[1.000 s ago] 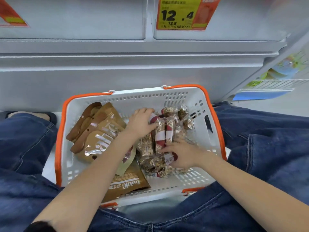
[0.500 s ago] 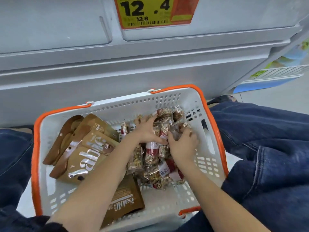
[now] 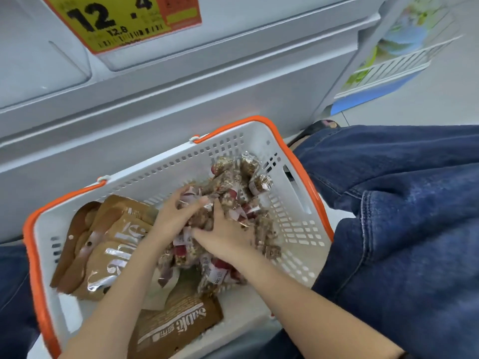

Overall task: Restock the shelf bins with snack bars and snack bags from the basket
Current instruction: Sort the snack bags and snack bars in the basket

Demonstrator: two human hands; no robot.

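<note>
Reaching down into the white basket point(image 3: 293, 224), I had both hands close together on the heap of clear-wrapped snack bars point(image 3: 230, 187): left hand point(image 3: 176, 216) curled around several, right hand point(image 3: 228, 237) gripping others beside it. Brown Sable snack bags point(image 3: 111, 244) lay left.

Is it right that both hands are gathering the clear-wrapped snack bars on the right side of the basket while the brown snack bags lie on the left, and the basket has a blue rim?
Not quite: the head view shows the basket rim is orange, not blue. The rest holds: the left hand and right hand are both in the pile of snack bars on the right, and the brown snack bags lie on the left.
</note>
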